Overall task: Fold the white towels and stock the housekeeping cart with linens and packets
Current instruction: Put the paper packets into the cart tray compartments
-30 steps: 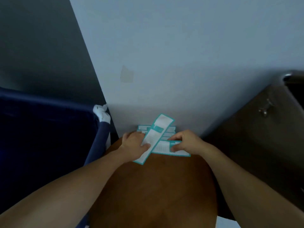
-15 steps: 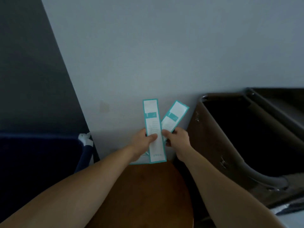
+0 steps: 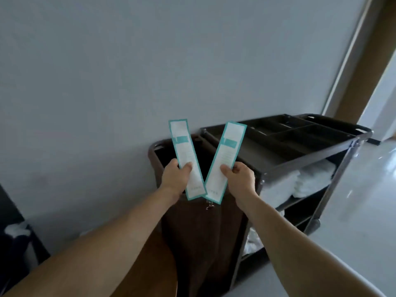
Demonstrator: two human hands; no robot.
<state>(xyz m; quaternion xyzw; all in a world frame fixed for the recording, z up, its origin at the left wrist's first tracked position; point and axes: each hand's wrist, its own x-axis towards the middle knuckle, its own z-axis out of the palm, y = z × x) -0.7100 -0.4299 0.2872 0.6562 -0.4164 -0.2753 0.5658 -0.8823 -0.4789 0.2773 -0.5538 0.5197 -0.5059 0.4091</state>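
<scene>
1. The cart [image 3: 321, 151] stands ahead and to the right of both hands. Its tray [image 3: 259, 152] lies just beyond the right hand [image 3: 241, 176], so that hand is the nearer one for stocking.
2. The bag [image 3: 192, 232] hangs directly below and behind the hands.
3. Towels [image 3: 304, 179] sit folded on the shelf, to the right of the right hand and under the tray.
4. Two packets form a V. The left packet [image 3: 185, 151] tips its top leftward and the right packet [image 3: 227, 155] tips rightward, towards the tray. Their lower ends meet.
5. The left hand [image 3: 173, 179] pinches its packet low, thumb in front. The right hand grips its own the same way, and both arms are stretched forward.
</scene>
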